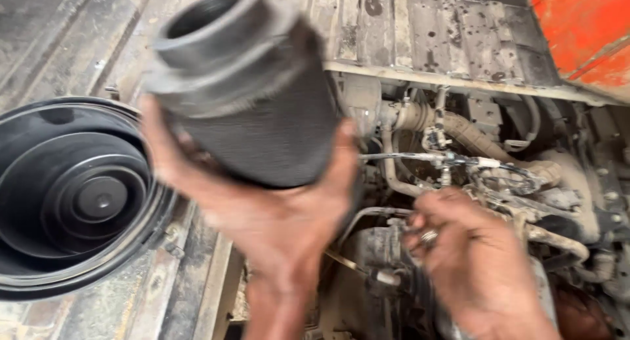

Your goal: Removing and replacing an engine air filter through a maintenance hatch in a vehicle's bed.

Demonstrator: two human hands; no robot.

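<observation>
Even, soft daylight; heavy motion blur on hands (282, 215) and foreground.

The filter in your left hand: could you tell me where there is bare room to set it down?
Bare metal floor lies behind the open black housing, and a strip runs between housing and engine bay. The bay, around the right hand, is crowded with hoses. Left hand grips the filter.

a: what is around the work place?
b: a dusty metal floor plate (426, 31) lies above, an orange painted panel (584, 25) stands in the corner, and daylight falls on the grey engine bay (525, 176).
</observation>
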